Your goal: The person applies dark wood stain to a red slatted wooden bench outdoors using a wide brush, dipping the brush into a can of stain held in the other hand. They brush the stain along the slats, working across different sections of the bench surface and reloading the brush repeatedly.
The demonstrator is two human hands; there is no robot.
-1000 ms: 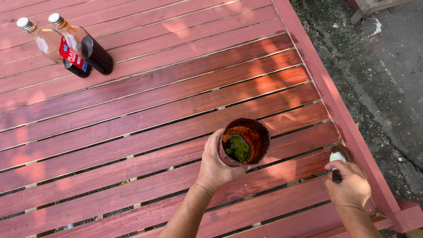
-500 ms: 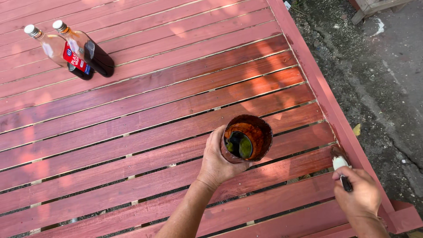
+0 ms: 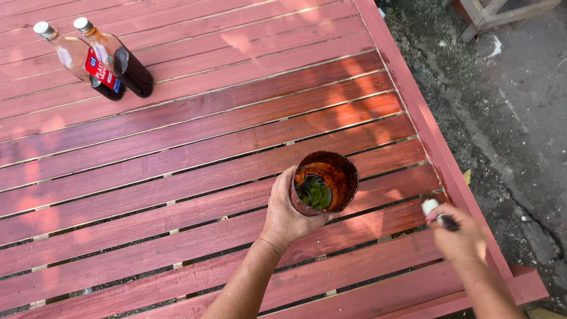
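Note:
My left hand (image 3: 284,214) grips a stained plastic cup (image 3: 325,182) from its left side. Reddish-brown stain coats the inside of the cup, with a greenish patch at the bottom. It is held just above the red-stained wooden slats (image 3: 195,136). My right hand (image 3: 460,237) is closed on a small paintbrush (image 3: 436,212) whose pale tip touches the slat beside the frame's right edge rail (image 3: 413,106).
Two glass bottles (image 3: 100,59) with dark liquid at the bottom lie on the slats at the far left. Gaps run between the slats. Right of the frame lies grey dirt ground, with a wooden structure (image 3: 502,15) at the top right.
My right hand with the brush has moved a little up and to the left along the edge rail. The cup has stayed in my left hand at about the same place.

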